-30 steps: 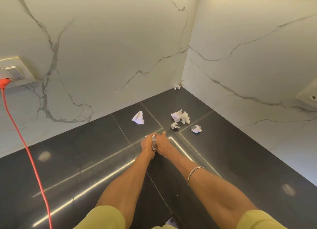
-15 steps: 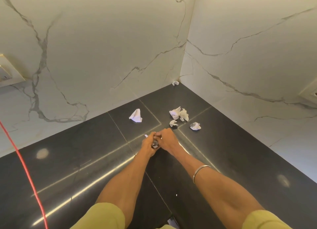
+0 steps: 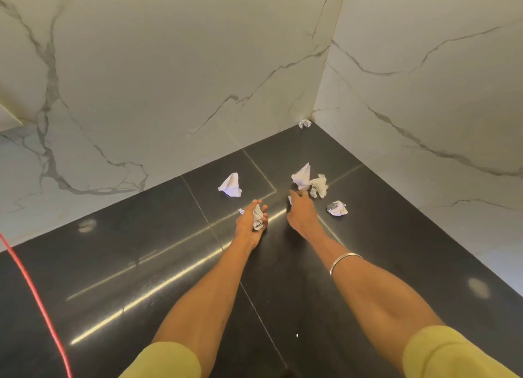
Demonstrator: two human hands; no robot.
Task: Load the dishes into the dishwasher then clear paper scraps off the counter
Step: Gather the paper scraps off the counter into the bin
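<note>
Sleeves: yellow-green sleeves (image 3: 167, 360) end above the elbows at the bottom edge of the view, one on each arm.
Cord: a red cord (image 3: 36, 298) runs across the near left of the dark surface (image 3: 113, 264) and off the bottom edge.
Bangle: a thin silver bangle (image 3: 343, 261) circles the right forearm.
Left hand: the left hand (image 3: 250, 220) is palm up just above the surface, its fingers (image 3: 264, 209) curled round a crumpled paper wad (image 3: 257, 218) that fills the palm.
Small scrap: a little white scrap (image 3: 240, 210) shows just beside the left hand, on its far left side.
Right hand: the right hand (image 3: 300, 212) reaches forward, palm down, fingers straight and loose, holding nothing; a ring sits on one finger. Its fingertips are at the near edge of a cluster of crumpled scraps (image 3: 310, 181).
Hidden scrap: a bit of white paper (image 3: 289, 199) peeks out at the left of the right hand's fingers; whether they touch it cannot be told.
Ball: a crumpled paper ball (image 3: 336, 208) lies on the surface just right of the right hand, apart from it.
Folded piece: a folded white paper (image 3: 230, 185) stands beyond the left hand, well clear of the cluster.
Corner scrap: a small crumpled scrap (image 3: 304, 123) sits farthest off, where the surface meets the two white marble walls (image 3: 169, 80).
</note>
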